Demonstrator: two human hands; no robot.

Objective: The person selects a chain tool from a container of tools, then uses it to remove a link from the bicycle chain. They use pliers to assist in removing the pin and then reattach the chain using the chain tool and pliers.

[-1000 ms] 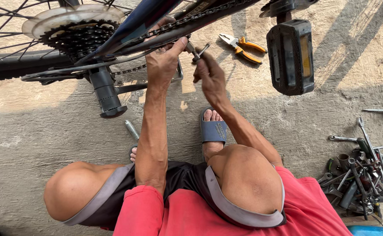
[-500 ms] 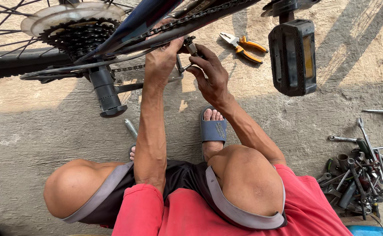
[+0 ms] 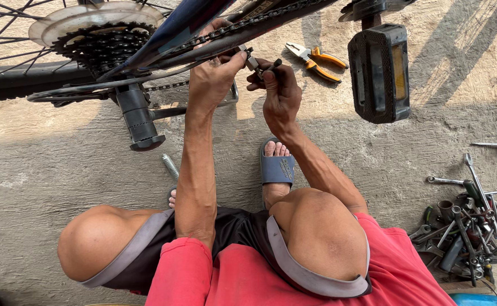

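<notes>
Here, the left hand (image 3: 214,79) and right hand (image 3: 279,93) pinch a slim metal tool (image 3: 254,63).

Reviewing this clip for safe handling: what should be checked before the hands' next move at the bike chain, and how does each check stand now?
1. Left hand steadying the work at the chain: ok.
2. Right hand gripping the small tool: ok.
3. Tool tip seated on the chain: cannot tell, hidden by fingers.
4. Fingers away from the sprocket cluster: ok.
5. Pliers within reach on the ground: ok.
6. Pedal close beside the right hand, but not touching it: ok.
</notes>
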